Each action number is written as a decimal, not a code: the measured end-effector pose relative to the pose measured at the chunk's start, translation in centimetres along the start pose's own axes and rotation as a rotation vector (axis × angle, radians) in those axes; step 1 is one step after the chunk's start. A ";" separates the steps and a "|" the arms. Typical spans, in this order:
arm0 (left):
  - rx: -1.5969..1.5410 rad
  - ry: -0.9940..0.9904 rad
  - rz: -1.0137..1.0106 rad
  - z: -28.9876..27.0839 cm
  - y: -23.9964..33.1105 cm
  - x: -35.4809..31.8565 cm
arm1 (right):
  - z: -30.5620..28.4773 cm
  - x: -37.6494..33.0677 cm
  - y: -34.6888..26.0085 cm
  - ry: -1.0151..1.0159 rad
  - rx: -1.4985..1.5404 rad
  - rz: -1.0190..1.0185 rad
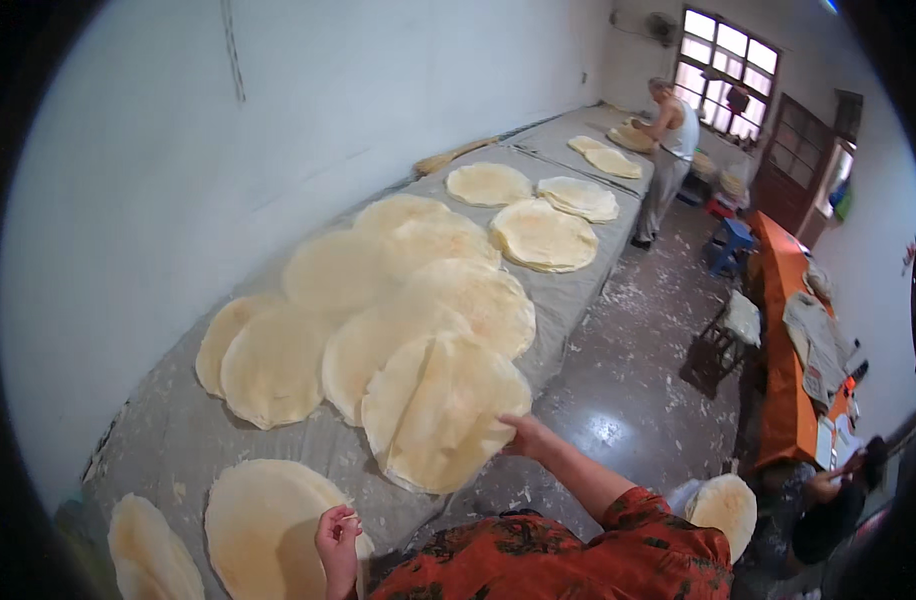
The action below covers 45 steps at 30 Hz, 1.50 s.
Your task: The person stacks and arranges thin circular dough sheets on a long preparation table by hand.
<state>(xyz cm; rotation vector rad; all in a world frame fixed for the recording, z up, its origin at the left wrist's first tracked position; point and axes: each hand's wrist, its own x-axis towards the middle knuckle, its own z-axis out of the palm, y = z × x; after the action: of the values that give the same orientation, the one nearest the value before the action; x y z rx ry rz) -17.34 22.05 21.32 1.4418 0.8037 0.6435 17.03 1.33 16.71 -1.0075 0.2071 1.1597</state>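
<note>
My right hand (523,436) pinches the right edge of a large, thin, pale round flatbread (443,415). A crease runs down this flatbread, which lies partly over other rounds near the table's front edge. At the lower left, my left hand (338,538) is closed, with a small pale sliver showing at its fingertips; what it is I cannot make out. Under and beside that hand lies another big flatbread (263,525). Farther left is a folded-looking flatbread (150,550). Overlapping flatbreads (278,365) spread across the middle, blurred by a hazy patch.
The long cloth-covered table (578,300) runs along the wall, with a broom (453,155) behind it. A person (673,150) handles flatbreads at the far end. Flakes litter the floor (628,370). A stool (733,325), an orange-covered table (783,340) and another person (833,510) are at right.
</note>
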 end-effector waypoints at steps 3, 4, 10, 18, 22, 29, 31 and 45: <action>-0.016 0.096 -0.068 1.9 -1.3 -0.2 | -0.6 3.3 0.5 0.042 -0.154 -0.150; -0.022 0.110 -0.112 1.9 -1.7 -0.9 | -0.1 2.8 -0.1 0.096 -0.309 -0.252; 0.124 0.370 -0.095 0.7 -1.2 -6.1 | 11.1 -5.1 -15.4 0.026 -0.939 -0.528; -0.003 0.786 -0.087 -5.1 -3.0 -10.2 | 34.3 -2.1 -23.3 -0.477 -2.209 -0.657; 0.140 0.796 -0.070 -9.1 -3.0 -10.2 | 46.2 3.7 -26.3 -0.486 -2.603 -0.795; 0.535 1.481 -0.244 -16.5 -8.3 -14.9 | 62.0 7.6 -15.7 -0.461 -2.462 -1.326; 0.098 1.366 -0.300 -17.1 -8.5 -15.1 | 62.3 12.7 -11.1 -0.393 -2.488 -1.722; -0.146 1.109 -0.354 -17.9 -8.5 -16.7 | 33.8 1.6 29.1 -1.551 -2.145 -1.130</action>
<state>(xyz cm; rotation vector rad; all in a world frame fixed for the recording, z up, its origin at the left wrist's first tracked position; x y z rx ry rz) -42.32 19.03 15.11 0.6867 1.7670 1.2020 -18.12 28.77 18.95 -1.0732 -2.9104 0.3203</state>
